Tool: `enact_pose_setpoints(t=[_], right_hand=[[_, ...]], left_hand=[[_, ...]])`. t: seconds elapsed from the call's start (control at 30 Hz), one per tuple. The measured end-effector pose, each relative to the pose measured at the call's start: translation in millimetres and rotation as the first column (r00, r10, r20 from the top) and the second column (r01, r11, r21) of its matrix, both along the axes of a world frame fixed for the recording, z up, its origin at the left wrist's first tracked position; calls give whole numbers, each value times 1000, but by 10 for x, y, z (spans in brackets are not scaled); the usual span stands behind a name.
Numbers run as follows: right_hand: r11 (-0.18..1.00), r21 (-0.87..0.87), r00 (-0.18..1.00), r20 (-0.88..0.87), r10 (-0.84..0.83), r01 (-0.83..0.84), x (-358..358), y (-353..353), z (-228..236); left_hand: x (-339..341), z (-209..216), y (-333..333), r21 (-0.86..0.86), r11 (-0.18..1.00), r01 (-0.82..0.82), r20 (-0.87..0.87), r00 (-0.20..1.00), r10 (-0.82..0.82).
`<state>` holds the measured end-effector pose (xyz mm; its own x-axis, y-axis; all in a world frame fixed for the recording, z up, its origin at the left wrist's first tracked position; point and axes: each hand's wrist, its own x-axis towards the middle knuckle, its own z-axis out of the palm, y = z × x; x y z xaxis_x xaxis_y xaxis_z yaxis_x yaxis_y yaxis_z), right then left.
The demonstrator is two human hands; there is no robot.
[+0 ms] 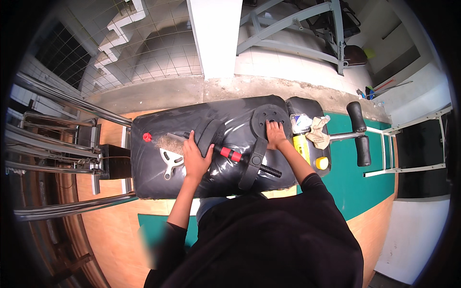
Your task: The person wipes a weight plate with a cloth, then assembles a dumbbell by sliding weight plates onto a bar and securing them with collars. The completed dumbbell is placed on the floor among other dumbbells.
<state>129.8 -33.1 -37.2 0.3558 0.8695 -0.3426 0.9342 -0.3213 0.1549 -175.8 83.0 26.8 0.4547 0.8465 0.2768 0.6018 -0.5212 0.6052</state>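
Observation:
A dumbbell lies slantwise on the black padded bench (158,185), its bar showing a red-and-black grip (229,154) and a bare threaded right end (271,171). My left hand (194,158) is closed on the black weight plates (210,134) at its left end, thumb and fingers apart around them. Another black weight plate (249,168) stands on edge around the bar's right part. My right hand (275,135) grips a round black weight plate (261,119) lying against the bench top, fingers at its centre. Left of my left hand are a bristle brush (168,143), a white metal plate with slots (173,162) and a red star-shaped nut (147,137).
On the bench's right section are a yellow container (301,148), a crumpled beige cloth (319,134), a clear plastic bag (301,123) and a yellow lid (322,163). Black foam rollers (356,116) stick out beyond. Chrome rails (72,98) stand left; a green mat (350,192) covers the floor.

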Motion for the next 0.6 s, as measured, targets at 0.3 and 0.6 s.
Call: enact_pose_setpoints(t=[0.3, 0.6], right_hand=[[994, 101, 978, -208, -15, 37, 236, 109, 415], [707, -1, 254, -933, -255, 707, 381, -658, 1244]], left_hand=[[6, -85, 17, 37, 999, -19, 4, 1000, 18], [45, 14, 1, 15, 1000, -9, 3, 1000, 9]])
